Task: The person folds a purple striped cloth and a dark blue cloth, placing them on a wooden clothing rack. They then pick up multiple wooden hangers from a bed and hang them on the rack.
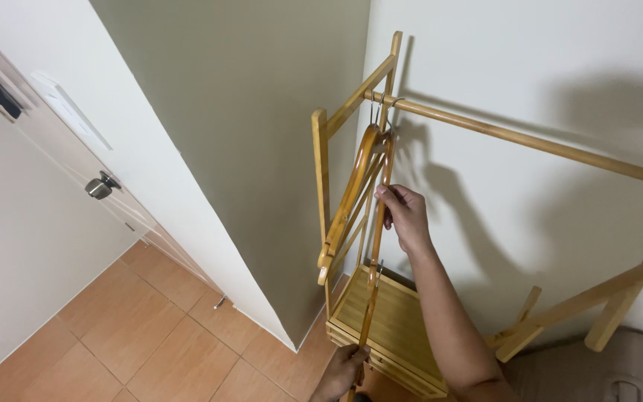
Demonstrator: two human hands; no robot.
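Note:
A bamboo clothes rack [530, 138] stands against the white wall, with two wooden hangers hooked at the left end of its rail. My right hand [403, 212] grips the nearer wooden hanger [379, 216] at its arm, just below the rail. The other hanger [347, 201] hangs beside it, untouched. My left hand [344, 372], low at the frame's bottom edge, closes around the lower end of a thin wooden piece [368, 313] that runs down from the hangers.
The rack's slatted bottom shelf [392, 320] sits over an orange tiled floor [135, 335]. A white door with a metal knob [100, 186] is at left. A green-grey wall corner [262, 223] juts out beside the rack. A grey item [604, 372] lies at bottom right.

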